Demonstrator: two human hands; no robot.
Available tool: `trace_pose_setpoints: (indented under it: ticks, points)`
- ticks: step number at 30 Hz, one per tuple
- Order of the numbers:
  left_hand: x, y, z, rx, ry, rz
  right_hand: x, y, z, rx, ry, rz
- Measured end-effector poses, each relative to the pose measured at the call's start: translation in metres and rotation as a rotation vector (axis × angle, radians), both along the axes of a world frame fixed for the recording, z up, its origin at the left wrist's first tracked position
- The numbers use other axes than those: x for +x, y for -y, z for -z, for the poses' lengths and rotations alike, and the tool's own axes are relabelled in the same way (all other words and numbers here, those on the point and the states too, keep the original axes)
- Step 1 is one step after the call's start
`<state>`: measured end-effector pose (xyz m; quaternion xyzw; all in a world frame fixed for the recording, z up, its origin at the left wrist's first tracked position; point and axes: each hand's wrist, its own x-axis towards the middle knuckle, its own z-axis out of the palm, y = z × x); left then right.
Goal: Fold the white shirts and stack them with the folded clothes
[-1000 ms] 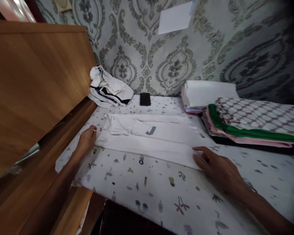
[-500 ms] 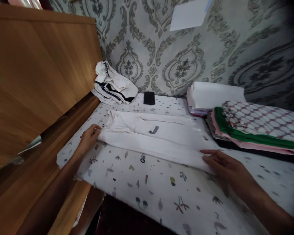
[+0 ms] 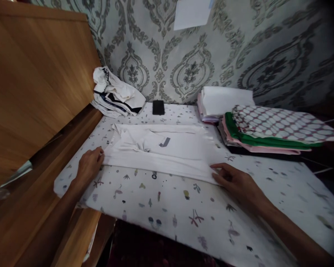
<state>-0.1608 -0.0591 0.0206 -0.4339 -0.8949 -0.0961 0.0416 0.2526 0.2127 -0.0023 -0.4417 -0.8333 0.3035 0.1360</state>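
A white shirt point(image 3: 180, 148) with a dark striped mark on its front lies on the patterned cloth, its long sides turned inward. The layers are rumpled toward its left end. My left hand point(image 3: 90, 163) is closed at the near left corner, fingers curled on the fabric. At the near right corner my right hand point(image 3: 236, 183) pinches the shirt's edge between thumb and fingers. Fabric between the fingertips is mostly hidden in both hands.
A rumpled pile of white clothes point(image 3: 119, 94) sits at the back left by a wooden panel point(image 3: 41, 74). Behind the shirt lies a small black object point(image 3: 158, 107). Folded white cloths point(image 3: 228, 100) and a stack with a checked cloth point(image 3: 281, 124) are at right.
My view has shifted, so everything sits further left in the picture. Both hands stay at the shirt's near corners, and its near folded strip looks flatter.
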Motion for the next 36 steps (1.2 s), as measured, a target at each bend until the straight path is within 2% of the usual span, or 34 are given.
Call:
trace_pose_setpoints:
  ticks: [2, 5, 7, 10, 13, 16, 19, 21, 23, 26, 28, 30, 33, 36]
  points:
    - [0.004, -0.001, 0.000, -0.009, -0.116, 0.043, -0.001, 0.003, -0.001, 0.037, 0.054, 0.012]
    - [0.014, -0.004, -0.002, 0.083, -0.180, 0.091, -0.002, 0.005, -0.003, 0.083, 0.091, 0.029]
    - [0.022, -0.006, -0.003, 0.150, -0.083, 0.173, -0.003, 0.005, -0.002, 0.132, 0.100, 0.030]
    - [0.029, -0.008, -0.003, 0.114, 0.160, 0.293, -0.005, 0.004, -0.003, 0.246, 0.095, 0.012]
    - [0.026, -0.011, -0.010, 0.050, 0.307, 0.284, -0.018, 0.006, -0.011, 0.350, 0.038, -0.036]
    - [0.017, -0.024, -0.020, 0.010, 0.291, 0.243, -0.053, 0.019, -0.027, 0.318, -0.075, -0.163]
    - [0.010, -0.044, -0.028, -0.107, 0.185, 0.263, -0.109, 0.041, -0.041, 0.178, -0.187, -0.389]
    - [0.006, -0.060, -0.030, -0.149, 0.135, 0.289, -0.152, 0.055, -0.044, 0.091, -0.251, -0.535]
    - [0.002, -0.075, -0.032, -0.120, 0.135, 0.318, -0.191, 0.063, -0.040, -0.009, -0.314, -0.592]
    - [-0.004, -0.102, -0.036, 0.012, 0.380, 0.377, -0.235, 0.062, -0.028, -0.244, -0.360, -0.464]
    - [-0.009, -0.121, -0.038, 0.186, 0.654, 0.422, -0.251, 0.055, -0.020, -0.381, -0.383, -0.311]
    - [-0.014, -0.137, -0.037, 0.373, 0.842, 0.471, -0.259, 0.047, -0.015, -0.511, -0.427, -0.172]
    - [-0.021, -0.144, -0.029, 0.522, 0.905, 0.471, -0.264, 0.039, -0.012, -0.711, -0.482, 0.008]
    - [-0.023, -0.130, -0.010, 0.545, 0.818, 0.419, -0.269, 0.035, -0.012, -0.770, -0.498, 0.097]
